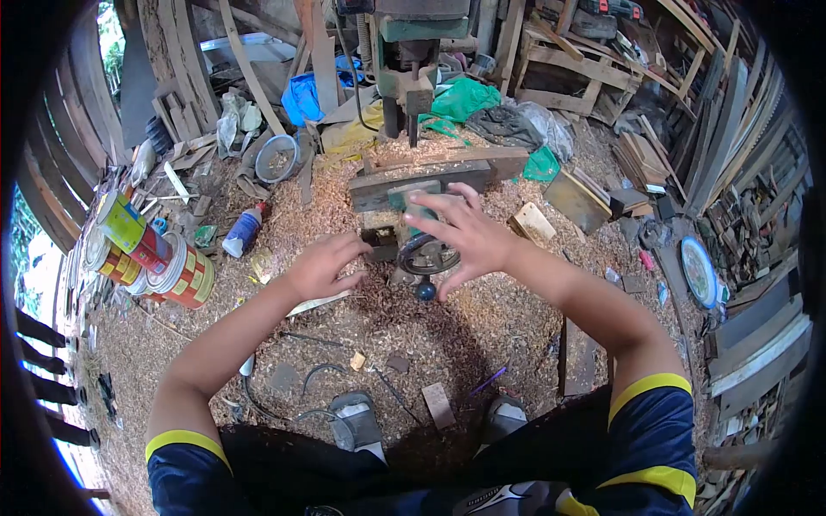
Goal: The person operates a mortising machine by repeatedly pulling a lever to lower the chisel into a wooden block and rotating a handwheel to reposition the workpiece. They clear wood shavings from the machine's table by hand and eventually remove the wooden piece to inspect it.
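My right hand [469,232] hovers beside and partly over a dark handwheel [411,256], its fingers spread and holding nothing visible. The wheel carries a round dark knob [426,291] at its lower side. My left hand [327,268] is left of the wheel, thumb apart from its bent fingers, with nothing in it that I can see. Behind the hands lies a dark wooden beam [370,194] at a green vise-like part, which my right fingers partly hide. Above it stands a green machine head [422,27] with a downward metal tool [414,129].
Wood chips cover the floor [284,344]. Paint buckets [185,273] and a blue bottle [242,234] stand or lie at left. A wood block [533,222] and a board [577,201] are at right. Cut timber [740,112] lines the right side. A wood offcut [438,406] lies between the feet.
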`<state>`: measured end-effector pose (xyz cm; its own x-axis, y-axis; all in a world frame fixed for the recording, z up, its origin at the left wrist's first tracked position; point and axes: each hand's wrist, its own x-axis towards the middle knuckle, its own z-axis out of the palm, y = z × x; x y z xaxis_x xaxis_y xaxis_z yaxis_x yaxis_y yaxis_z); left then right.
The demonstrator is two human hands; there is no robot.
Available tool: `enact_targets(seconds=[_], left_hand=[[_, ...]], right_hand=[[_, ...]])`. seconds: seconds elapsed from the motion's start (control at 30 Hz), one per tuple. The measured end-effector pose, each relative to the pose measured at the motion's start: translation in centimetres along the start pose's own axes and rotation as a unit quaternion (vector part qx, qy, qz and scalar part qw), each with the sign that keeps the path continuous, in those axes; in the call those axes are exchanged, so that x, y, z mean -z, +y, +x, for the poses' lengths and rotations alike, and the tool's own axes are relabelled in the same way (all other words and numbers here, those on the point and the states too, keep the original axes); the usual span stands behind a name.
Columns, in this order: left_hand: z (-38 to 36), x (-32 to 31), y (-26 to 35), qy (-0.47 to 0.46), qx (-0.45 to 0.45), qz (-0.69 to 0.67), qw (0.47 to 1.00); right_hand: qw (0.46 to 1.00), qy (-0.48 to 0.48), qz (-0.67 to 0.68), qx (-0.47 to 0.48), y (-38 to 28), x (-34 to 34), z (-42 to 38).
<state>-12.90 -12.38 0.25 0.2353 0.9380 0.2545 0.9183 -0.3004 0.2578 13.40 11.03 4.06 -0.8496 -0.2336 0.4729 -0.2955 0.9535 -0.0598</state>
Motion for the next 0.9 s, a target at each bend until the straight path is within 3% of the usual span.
enact_targets(seconds=[0.1, 0.17, 0.3, 0.37, 0.53, 0.6, 0.67, 0.73, 0.9], left_hand=[[-0.2, 0.8, -0.3, 0.009, 0.004, -0.015, 1.000], [-0.5, 0.7, -0.4, 0.013, 0.055, -0.043, 0.997], [0.2, 0.6, -0.7, 0.017, 0.019, -0.027, 0.999], [0.6, 1.2, -0.4, 0.024, 0.000, 0.008, 1.000], [1.1, 1.0, 0.4, 0.040, 0.040, -0.037, 0.998], [1.9, 0.7, 0.8, 0.051, 0.053, -0.059, 0.996], [3.6, 0.6, 1.8, 0.121, -0.005, -0.071, 0.990], [5.7, 0.7, 3.1, 0.135, -0.025, -0.070, 0.988], [10.7, 0.2, 5.9, 0.174, -0.037, -0.141, 0.974]], right_hand=[[1.000, 0.007, 0.009, -0.002, -0.3, -0.7, -0.2], [1.000, 0.013, 0.005, -0.002, -0.6, -1.8, 0.3], [0.999, 0.024, 0.019, -0.036, -0.7, -1.1, 0.1], [1.000, 0.011, 0.011, 0.001, -0.7, -0.6, -0.4], [0.996, 0.044, 0.060, -0.047, 0.1, -0.4, -1.1], [0.988, 0.099, 0.064, -0.097, 0.8, -1.0, -1.0], [0.984, 0.141, 0.034, -0.102, 1.1, -1.1, -0.5], [0.958, 0.211, 0.047, -0.188, 2.0, -1.4, 0.1], [0.887, 0.383, 0.092, -0.242, 3.7, 0.7, 3.2]])
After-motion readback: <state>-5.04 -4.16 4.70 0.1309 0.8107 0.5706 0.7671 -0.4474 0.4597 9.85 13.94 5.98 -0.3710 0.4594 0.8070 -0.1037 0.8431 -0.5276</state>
